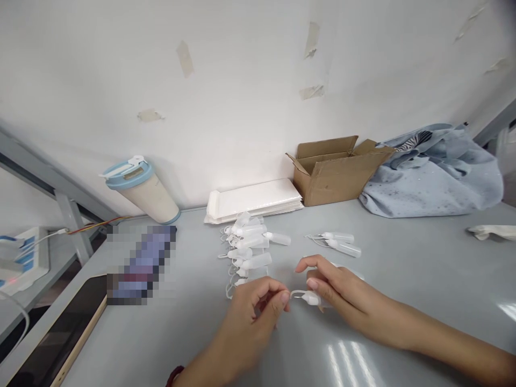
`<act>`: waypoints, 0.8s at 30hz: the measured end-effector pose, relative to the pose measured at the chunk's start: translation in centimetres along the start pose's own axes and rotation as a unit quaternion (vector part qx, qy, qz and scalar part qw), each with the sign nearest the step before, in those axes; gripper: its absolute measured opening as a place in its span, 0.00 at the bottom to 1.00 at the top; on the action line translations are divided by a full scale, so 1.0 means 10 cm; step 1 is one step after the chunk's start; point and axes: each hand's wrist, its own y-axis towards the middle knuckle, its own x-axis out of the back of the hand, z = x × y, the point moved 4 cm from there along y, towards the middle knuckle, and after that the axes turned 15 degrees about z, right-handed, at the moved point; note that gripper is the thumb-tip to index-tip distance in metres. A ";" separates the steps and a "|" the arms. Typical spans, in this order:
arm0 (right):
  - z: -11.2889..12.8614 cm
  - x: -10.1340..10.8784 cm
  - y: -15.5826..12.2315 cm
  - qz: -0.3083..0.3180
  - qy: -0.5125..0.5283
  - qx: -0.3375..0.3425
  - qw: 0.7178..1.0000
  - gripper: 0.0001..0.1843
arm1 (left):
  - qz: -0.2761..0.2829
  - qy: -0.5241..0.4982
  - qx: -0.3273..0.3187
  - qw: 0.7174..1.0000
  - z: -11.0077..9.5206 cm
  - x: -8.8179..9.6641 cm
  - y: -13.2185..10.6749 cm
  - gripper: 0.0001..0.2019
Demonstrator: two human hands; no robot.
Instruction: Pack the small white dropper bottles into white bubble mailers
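Observation:
My right hand (336, 293) holds a small white squeeze bottle (312, 298) with a thin needle tip, low over the grey table (403, 258). My left hand (253, 314) is closed in a pinch at the bottle's thin tip loop, fingertips touching it. Just beyond my hands lies a cluster of several similar small bottles (250, 247). Two more bottles (341, 243) lie apart to the right of that cluster.
A stack of white flat bags (253, 200) lies against the wall, beside an open cardboard box (334, 169) and a blue cloth bundle (435, 177). A lidded cup (141, 191) leans at the left. A dark tablet (68, 333) and a power strip (22, 258) sit far left.

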 end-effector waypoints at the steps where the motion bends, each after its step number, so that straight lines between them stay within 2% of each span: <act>1: 0.00 0.00 0.00 -0.001 -0.003 0.001 1.000 0.17 | 0.000 -0.017 0.002 1.000 0.00 -0.01 0.00 0.13; 12: 0.01 -0.03 0.00 0.006 -0.012 -0.005 1.000 0.18 | 0.000 -0.076 0.009 0.997 0.04 -0.05 0.02 0.14; 24: 0.00 -0.07 0.02 -0.006 -0.008 -0.007 1.000 0.17 | -0.024 -0.039 0.017 0.999 0.05 -0.09 0.01 0.14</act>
